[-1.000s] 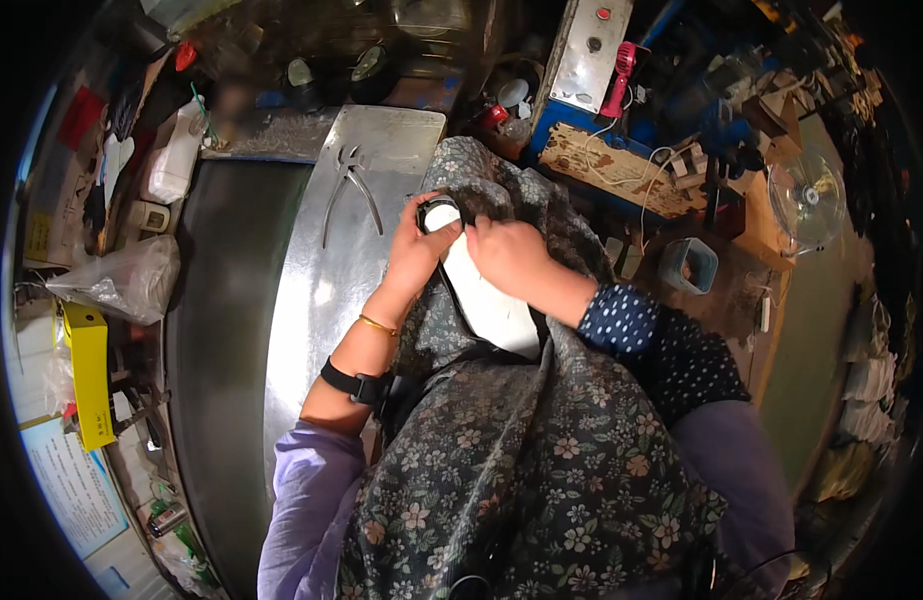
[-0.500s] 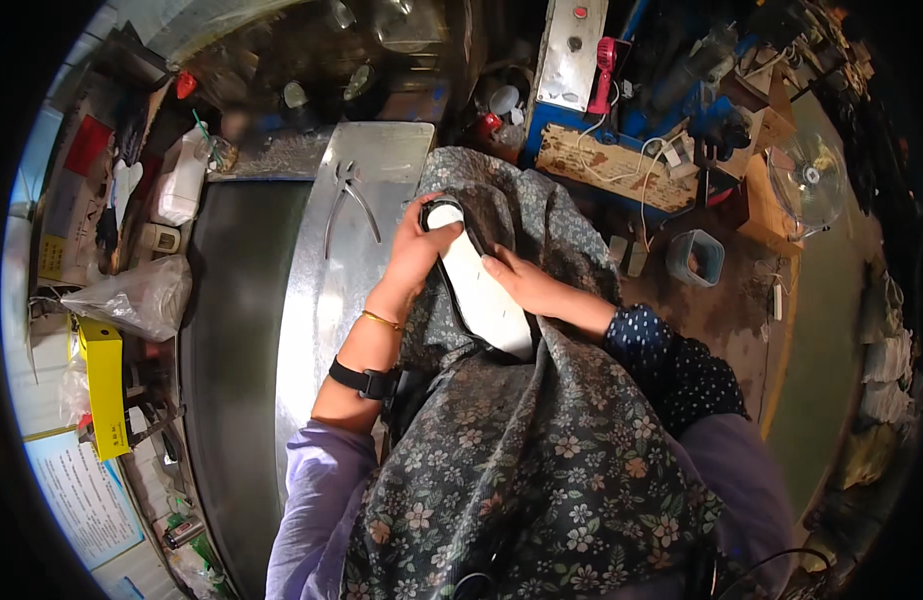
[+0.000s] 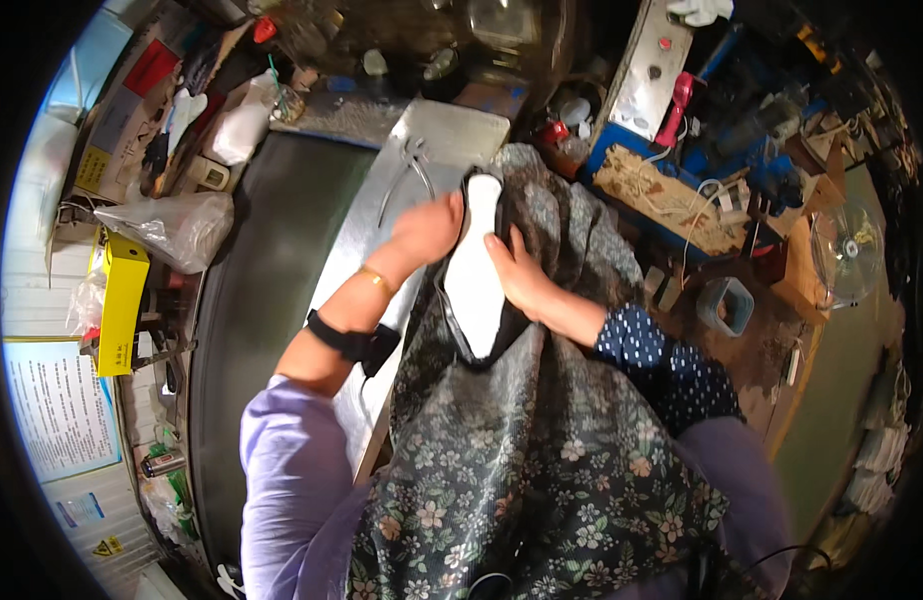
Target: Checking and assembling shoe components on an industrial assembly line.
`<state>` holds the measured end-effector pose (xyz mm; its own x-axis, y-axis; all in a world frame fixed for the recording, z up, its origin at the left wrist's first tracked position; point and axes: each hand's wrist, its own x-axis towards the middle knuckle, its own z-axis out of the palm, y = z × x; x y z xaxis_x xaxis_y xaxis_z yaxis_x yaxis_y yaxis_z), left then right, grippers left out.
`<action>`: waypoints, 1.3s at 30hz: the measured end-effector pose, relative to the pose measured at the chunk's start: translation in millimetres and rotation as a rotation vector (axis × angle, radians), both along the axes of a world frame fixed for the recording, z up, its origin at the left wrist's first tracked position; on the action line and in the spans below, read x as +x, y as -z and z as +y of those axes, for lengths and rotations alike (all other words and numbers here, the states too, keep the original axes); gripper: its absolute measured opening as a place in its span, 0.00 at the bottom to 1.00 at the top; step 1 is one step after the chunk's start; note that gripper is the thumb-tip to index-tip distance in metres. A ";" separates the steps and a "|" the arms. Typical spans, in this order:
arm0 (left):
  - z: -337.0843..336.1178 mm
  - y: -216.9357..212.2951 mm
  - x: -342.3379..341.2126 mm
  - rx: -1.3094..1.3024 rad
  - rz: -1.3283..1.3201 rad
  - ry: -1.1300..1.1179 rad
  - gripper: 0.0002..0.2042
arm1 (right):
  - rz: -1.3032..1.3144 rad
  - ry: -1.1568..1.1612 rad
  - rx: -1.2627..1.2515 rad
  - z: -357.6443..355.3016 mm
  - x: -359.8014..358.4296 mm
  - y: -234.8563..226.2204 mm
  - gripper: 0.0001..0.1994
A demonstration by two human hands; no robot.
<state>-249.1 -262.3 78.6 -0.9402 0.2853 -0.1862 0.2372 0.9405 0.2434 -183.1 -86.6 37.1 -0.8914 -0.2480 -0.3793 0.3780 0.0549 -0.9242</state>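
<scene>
A shoe with a white sole up and a dark upper lies on my lap, over a dark flowered apron. My left hand grips the shoe's toe end at its left side. On the right edge of the sole rests my right hand, fingers curled onto it. A black band sits on my left forearm and a thin gold bangle at the wrist. Both hands are over the near edge of a grey metal plate.
Metal pliers lie on the plate beyond my hands. A dark conveyor belt runs at left, with a plastic bag and a yellow box beside it. A cluttered bench with tools and a small fan stands at right.
The view has tilted a little. My hands have shifted slightly along the shoe, the right one now lower on the sole's edge; both still hold it.
</scene>
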 end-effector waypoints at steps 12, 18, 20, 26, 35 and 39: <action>-9.2 81.9 66.5 1.084 -0.002 -0.547 0.17 | 0.169 0.091 0.050 -0.7 4.2 10.6 0.39; 39.7 17.6 37.6 1.967 -0.607 -0.825 0.30 | 0.240 -0.194 -0.285 30.9 -24.8 -41.8 0.40; 67.5 -18.8 39.0 1.877 -0.410 -0.951 0.25 | 0.478 -0.255 0.068 53.8 -19.3 -54.8 0.43; 78.7 -16.4 72.0 1.435 -0.347 -0.104 0.26 | 0.323 0.041 -0.246 163.6 -3.1 -107.9 0.39; 53.6 65.5 77.2 0.417 0.391 0.367 0.18 | 0.740 0.769 0.717 411.2 -100.8 -207.2 0.35; 63.6 61.8 73.1 0.444 0.395 0.297 0.15 | 0.601 0.801 1.048 456.9 -132.5 -227.9 0.38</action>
<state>-176.0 -198.8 16.8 -0.7830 0.5132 0.3515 0.6220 0.6514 0.4345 -315.6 370.3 265.0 -0.7416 0.5354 0.4041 0.2081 0.7564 -0.6201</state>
